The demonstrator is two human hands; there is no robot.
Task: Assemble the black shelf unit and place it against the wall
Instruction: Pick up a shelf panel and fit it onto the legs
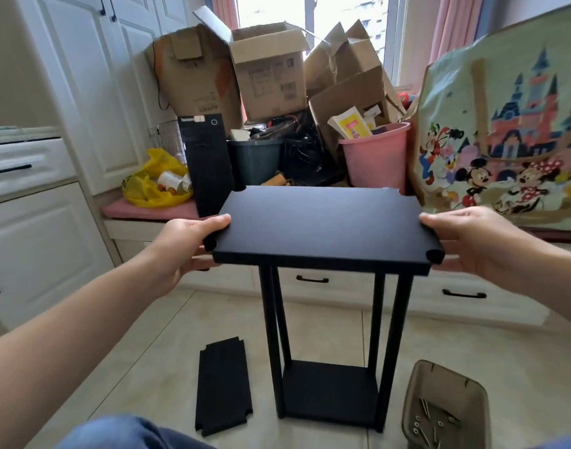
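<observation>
Centre of the frame, the top board (319,225) is held level over the half-built unit. The left hand (187,241) grips one short edge and the right hand (465,241) grips the other, each with the thumb on top and the fingers curled underneath.

It looks to me like a stiff, flat panel with a matte face, light enough to hold out at arm's length. I'd guess it isn't slippery. Holding it by the short edges seems right, since that leaves the notched corners free for the posts (392,345). Round black ends show at the two near corners, but I cannot tell whether they are seated. The frame looks tall and narrow, so I'd expect it to tip easily if pushed sideways.

I count three boards. One is in the hands, one is the bottom shelf (329,387) standing on the floor (148,351), and one spare board (222,387) lies flat at the lower left. Four posts rise from the bottom shelf. At the lower right sits one brownish tray (446,380) holding loose screws (426,416) that are too small to count.
</observation>
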